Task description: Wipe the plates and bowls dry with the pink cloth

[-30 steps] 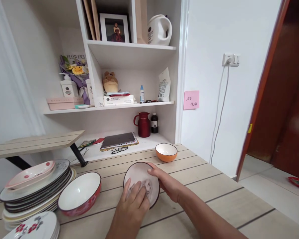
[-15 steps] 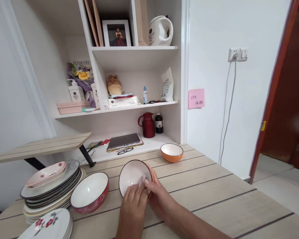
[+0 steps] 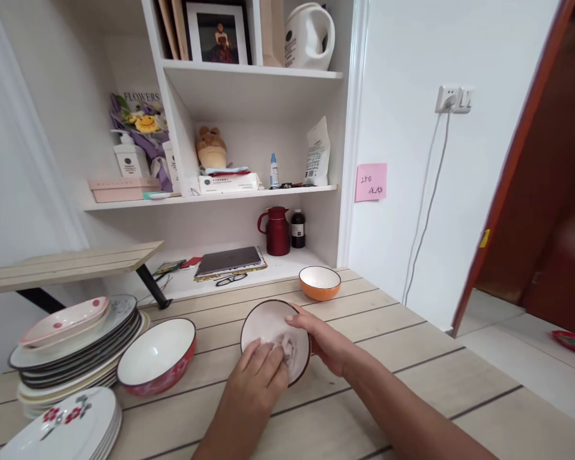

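Note:
A bowl (image 3: 263,321) with a white inside and dark rim is tilted toward me above the table. My right hand (image 3: 324,338) grips its right side, thumb over the rim and fingers behind. Inside the bowl, my left hand (image 3: 257,386) presses a crumpled whitish tissue (image 3: 289,347) against the inner wall; its fingers partly cover the tissue. To the left stands a red patterned bowl (image 3: 157,354), white inside. Farther back sits a small orange bowl (image 3: 320,284).
Stacked plates (image 3: 79,348) topped by a pink dish (image 3: 64,321) stand at left, with flower-patterned plates (image 3: 67,425) in front. Behind the slatted table (image 3: 412,377) are a laptop (image 3: 230,259), glasses (image 3: 231,279) and a red jug (image 3: 276,233). A raised wooden shelf (image 3: 71,265) juts in at left.
The held bowl has turned and shifted slightly right. My right thumb now lies higher on its rim, and my left hand has moved within the bowl with the tissue. The view has shifted.

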Motion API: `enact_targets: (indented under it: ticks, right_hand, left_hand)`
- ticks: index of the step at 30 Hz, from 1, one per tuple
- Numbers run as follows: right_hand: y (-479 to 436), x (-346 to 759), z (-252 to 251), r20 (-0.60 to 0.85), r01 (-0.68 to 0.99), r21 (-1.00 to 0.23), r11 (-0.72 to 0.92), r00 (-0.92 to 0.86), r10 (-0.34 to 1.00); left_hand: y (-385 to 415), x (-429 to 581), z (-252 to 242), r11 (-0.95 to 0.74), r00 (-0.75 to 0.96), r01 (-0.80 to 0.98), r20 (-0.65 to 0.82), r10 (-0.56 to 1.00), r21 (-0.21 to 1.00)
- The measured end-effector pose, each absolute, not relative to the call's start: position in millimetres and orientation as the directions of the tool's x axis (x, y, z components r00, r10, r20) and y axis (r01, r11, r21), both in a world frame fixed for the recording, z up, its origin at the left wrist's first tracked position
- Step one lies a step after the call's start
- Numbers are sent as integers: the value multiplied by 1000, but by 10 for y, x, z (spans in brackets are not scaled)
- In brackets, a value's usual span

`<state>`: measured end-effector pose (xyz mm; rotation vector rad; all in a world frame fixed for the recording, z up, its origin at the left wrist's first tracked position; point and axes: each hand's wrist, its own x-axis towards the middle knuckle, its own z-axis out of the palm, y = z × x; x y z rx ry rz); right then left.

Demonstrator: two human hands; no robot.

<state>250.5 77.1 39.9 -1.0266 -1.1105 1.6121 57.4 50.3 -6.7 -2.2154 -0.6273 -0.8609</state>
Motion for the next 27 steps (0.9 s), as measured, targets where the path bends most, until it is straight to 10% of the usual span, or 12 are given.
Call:
enact_targets:
  ticks: [7, 16, 27]
  right_hand:
    - [632, 2489, 384, -4, -359, -919, -162, -402, 916]
    - [430, 1980, 206, 245, -647, -757, -88, -407, 880]
    - [610, 2015, 135, 179, -522, -852, 28, -240, 954]
  left_hand:
    - [396, 532, -34, -600, 661, 644, 739, 126, -474]
    - [448, 500, -213, -515, 439, 819, 853, 281, -251]
    - [510, 545, -189, -607, 502, 760, 803, 322, -231]
